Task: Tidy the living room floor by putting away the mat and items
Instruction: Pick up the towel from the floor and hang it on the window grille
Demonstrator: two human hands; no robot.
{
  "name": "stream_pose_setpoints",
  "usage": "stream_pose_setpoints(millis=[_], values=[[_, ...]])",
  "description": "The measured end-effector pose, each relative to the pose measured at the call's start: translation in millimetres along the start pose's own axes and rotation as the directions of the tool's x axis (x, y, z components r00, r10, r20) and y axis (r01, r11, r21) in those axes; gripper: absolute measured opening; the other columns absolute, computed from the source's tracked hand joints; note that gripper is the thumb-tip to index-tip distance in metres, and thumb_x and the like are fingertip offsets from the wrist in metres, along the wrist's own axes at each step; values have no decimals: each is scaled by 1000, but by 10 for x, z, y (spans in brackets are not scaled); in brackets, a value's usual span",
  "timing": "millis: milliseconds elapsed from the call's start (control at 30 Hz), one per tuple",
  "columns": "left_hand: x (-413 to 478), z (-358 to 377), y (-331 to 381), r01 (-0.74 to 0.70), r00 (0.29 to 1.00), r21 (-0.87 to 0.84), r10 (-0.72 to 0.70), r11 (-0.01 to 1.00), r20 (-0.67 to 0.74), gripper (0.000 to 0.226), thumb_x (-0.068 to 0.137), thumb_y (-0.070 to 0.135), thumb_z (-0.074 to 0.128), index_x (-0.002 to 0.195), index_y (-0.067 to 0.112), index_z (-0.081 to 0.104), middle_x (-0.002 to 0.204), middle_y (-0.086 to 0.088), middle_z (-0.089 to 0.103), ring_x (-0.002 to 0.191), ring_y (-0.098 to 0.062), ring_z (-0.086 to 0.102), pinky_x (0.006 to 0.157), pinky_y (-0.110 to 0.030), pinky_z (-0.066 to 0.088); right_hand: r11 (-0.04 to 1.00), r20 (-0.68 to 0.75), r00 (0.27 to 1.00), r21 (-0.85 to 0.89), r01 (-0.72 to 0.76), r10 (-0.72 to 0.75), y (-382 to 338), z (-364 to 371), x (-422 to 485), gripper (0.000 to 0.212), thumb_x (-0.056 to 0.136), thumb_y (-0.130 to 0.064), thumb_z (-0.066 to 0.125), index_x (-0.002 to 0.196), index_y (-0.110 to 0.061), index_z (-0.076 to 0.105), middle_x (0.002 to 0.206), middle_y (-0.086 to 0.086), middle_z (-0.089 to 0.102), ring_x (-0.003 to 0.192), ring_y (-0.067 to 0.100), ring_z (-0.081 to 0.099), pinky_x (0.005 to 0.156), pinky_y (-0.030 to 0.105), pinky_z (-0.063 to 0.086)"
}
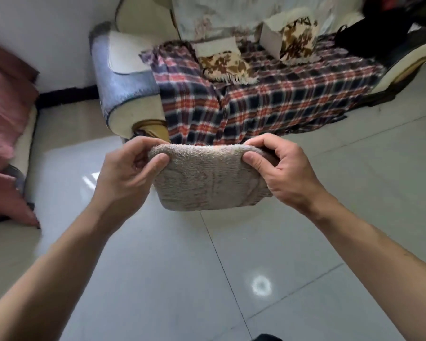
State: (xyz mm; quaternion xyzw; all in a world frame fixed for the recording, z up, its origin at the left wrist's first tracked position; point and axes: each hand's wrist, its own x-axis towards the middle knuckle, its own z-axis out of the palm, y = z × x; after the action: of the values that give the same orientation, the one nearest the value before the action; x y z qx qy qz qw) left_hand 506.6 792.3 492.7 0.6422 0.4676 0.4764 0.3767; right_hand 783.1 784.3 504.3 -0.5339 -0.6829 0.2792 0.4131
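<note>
Beige, shaggy pile is bunched between my two hands: the mat [207, 178] hangs in the air in front of me, above the tiled floor [158, 267] and just short of the sofa [123, 77]. It looks doubled over along its rounded top edge. My left hand [126, 175] grips the upper left corner, thumb pressed on the near face and fingers curled behind. My right hand [285, 173] grips the upper right corner the same way. The bottom edge hangs free, clear of the floor.

I take this step to be carrying the folded mat off to wherever it belongs. To do it well, I should hold both corners level so the layers do not slide apart, with my thumbs well in from the edge, since thick pile slips out of a shallow pinch. If I need one more fold, bringing my hands together evenly will match the corners. I would lift it no lower than it hangs, and steer it clear of the plaid blanket [268, 99] and the cushions [226, 64] unless the sofa is where it goes; I cannot tell that from here.
</note>
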Motion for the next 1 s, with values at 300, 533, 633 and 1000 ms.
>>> stream_pose_setpoints(millis=[300, 533, 633, 1000], values=[[382, -775, 2362, 13, 998, -16, -14, 1000, -54, 24, 97, 4, 60, 95, 28, 66, 89, -4, 62, 81, -10, 54, 73, -17, 46, 1000, 79, 997, -10, -20, 21, -2371, -1133, 488, 14, 95, -15, 66, 109, -16, 69, 103, -7, 69, 96, 5, 65, 84, 16, 51], [252, -1535, 3514, 7, 985, -6, -8, 1000, -175, 22, 98, 2, 59, 95, 22, 67, 92, -7, 66, 87, -15, 59, 83, -32, 48, 998, 149, 986, 11, 67, -68, -3785, -1383, 736, 15, 96, -15, 66, 110, -15, 69, 103, -7, 68, 94, 2, 64, 79, 12, 50], [252, -1824, 3757, -21, 977, -10, 18, 1000, -214, 21, 97, 6, 61, 96, 25, 69, 95, -6, 68, 90, -17, 61, 86, -35, 50, 992, 130, 984, 32, 120, -123, -4130, -1341, 840, 14, 96, -16, 66, 109, -18, 69, 101, -8, 69, 93, 1, 64, 78, 12, 50], [630, -2489, 4087, -26, 920, 67, 50, 997, -389, 15, 95, 4, 63, 102, 14, 71, 92, -5, 71, 86, -11, 65, 79, -23, 51, 964, 142, 954, 74, 255, -263, -4638, -1033, 1611, 14, 94, -20, 67, 108, -21, 70, 99, -10, 69, 94, 5, 64, 81, 20, 55]])
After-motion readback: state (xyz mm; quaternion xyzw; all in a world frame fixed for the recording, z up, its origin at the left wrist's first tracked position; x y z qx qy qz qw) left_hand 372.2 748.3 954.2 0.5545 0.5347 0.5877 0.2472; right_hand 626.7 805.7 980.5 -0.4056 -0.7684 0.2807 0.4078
